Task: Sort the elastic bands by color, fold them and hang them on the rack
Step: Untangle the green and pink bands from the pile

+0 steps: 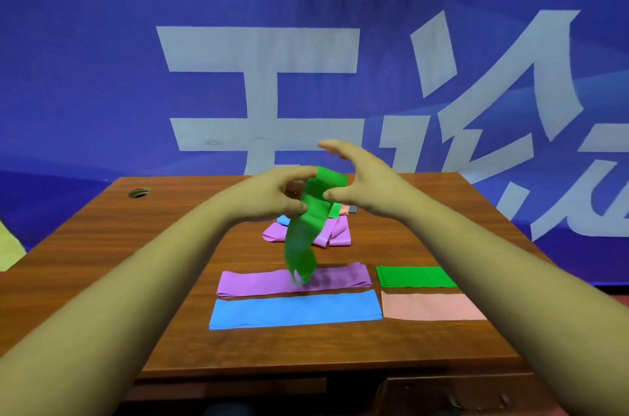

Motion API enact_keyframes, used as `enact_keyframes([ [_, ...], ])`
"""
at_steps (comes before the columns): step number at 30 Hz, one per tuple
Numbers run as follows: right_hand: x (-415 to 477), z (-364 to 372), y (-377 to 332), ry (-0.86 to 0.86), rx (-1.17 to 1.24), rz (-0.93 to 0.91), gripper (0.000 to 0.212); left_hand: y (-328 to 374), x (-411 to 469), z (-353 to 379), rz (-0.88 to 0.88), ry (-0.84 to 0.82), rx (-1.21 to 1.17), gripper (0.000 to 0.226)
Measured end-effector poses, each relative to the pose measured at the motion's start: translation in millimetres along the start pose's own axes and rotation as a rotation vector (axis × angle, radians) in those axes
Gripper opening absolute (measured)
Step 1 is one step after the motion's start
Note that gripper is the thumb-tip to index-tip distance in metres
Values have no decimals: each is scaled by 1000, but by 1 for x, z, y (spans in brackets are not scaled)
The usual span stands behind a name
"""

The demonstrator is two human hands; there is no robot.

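Observation:
A green elastic band (304,228) hangs in the air over the middle of the table, its lower end dangling above a flat purple band (258,283). My left hand (272,194) pinches its top edge. My right hand (360,184) touches the same top edge with the thumb, its fingers spread above. Flat on the table lie a blue band (296,310), a folded green band (415,276) and a pink band (429,306). Behind the hanging band sits a loose pile of bands (335,232), mostly purple. No rack is visible.
The wooden table (153,245) has a round cable hole (139,192) at its far left corner. A blue banner with large white characters (262,82) hangs right behind the table. A yellow object (8,245) shows at the left edge.

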State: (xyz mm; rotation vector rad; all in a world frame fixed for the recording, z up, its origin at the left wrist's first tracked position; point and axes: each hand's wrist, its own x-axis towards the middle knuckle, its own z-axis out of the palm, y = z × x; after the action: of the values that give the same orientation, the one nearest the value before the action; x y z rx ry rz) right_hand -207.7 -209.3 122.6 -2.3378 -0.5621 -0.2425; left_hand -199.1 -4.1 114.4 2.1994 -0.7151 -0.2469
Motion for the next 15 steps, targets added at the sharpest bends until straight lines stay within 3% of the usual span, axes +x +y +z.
enact_keyframes([
  [2,3,0,3,-101,-7,-22,42,1,-3,-2,-12,-29,6,53],
  [5,3,5,6,-74,-27,-1,14,-3,-6,-1,-8,-53,-35,48],
  [10,4,11,1,116,-43,5,13,-9,-7,9,28,-32,-236,53],
  [15,10,1,0,237,-27,5,13,-20,-7,16,-55,99,-373,41],
])
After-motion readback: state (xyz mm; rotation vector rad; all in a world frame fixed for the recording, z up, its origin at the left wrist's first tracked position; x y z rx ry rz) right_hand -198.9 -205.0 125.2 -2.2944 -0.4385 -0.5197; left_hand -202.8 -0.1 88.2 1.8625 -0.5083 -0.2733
